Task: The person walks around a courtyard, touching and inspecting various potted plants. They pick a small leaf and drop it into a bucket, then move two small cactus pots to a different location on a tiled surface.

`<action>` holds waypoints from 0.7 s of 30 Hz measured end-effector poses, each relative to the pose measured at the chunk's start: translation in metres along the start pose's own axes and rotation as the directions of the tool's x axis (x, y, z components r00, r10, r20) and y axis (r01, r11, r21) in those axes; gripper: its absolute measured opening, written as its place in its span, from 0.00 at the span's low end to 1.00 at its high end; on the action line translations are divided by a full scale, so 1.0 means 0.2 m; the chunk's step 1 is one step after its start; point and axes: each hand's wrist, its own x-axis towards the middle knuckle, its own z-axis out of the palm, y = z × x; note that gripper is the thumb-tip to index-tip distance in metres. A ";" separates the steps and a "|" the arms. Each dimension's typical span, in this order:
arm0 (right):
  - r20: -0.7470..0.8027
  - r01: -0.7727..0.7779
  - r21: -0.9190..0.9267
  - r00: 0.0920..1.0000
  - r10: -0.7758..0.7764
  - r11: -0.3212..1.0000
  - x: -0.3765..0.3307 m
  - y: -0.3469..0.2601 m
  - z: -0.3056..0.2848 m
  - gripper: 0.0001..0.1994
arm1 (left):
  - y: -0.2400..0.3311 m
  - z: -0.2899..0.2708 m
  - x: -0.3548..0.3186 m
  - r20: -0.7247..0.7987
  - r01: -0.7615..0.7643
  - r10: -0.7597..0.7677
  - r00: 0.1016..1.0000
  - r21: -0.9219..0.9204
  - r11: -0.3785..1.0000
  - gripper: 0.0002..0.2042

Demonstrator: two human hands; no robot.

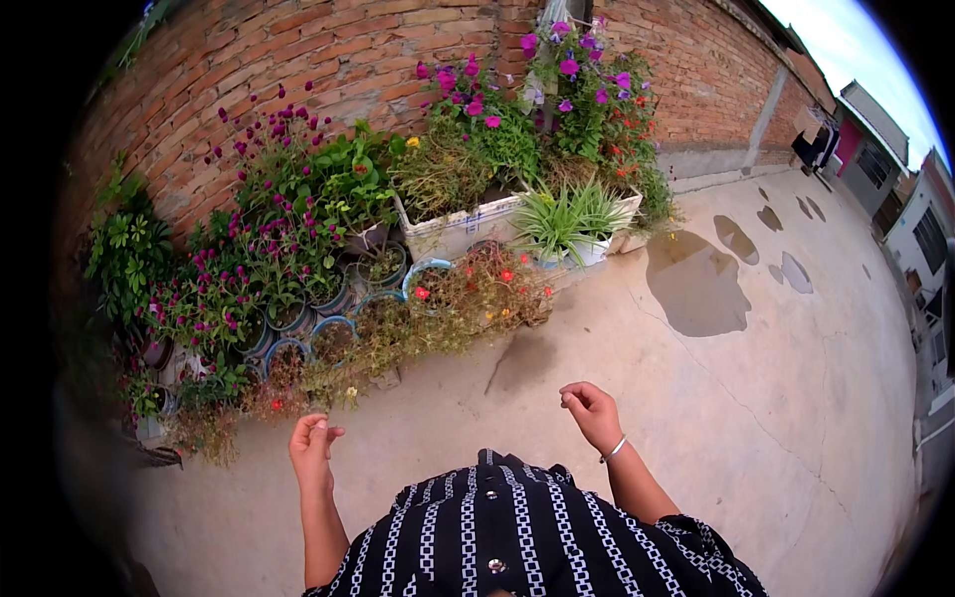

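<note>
My left hand [313,444] is raised in front of the flower bed's near edge, its fingers curled in with one fingertip sticking out to the right. Nothing shows in it. Nearest to it are low trailing plants with small red flowers [277,405] and yellow ones. Over the bare concrete, to the right, I hold up my right hand [591,414], its fingers bent and closed together, with no object visible. A pale bangle [614,450] circles that wrist. Neither hand touches a plant.
Several round pots [333,338] with plants line the brick wall [328,65]. A long white planter [448,234] stands behind, with a spider plant [567,219] at its right. Puddles [696,284] lie on the concrete yard [786,398]. Hanging laundry [822,144] shows far right.
</note>
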 end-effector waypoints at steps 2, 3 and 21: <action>-0.004 0.000 -0.004 1.000 0.000 1.000 0.00 0.00 0.00 0.05 | 0.01 0.02 0.00 -0.025 0.007 -0.007 1.000 0.005 1.000 0.03; -0.004 -0.004 0.006 1.000 0.004 1.000 -0.01 0.00 0.01 0.05 | 0.02 0.00 -0.01 -0.024 0.009 -0.009 1.000 0.012 1.000 0.03; 0.036 -0.068 0.049 0.997 0.066 0.997 -0.03 -0.02 0.04 0.06 | 0.05 0.01 -0.06 -0.016 0.011 -0.010 1.000 0.042 0.999 0.04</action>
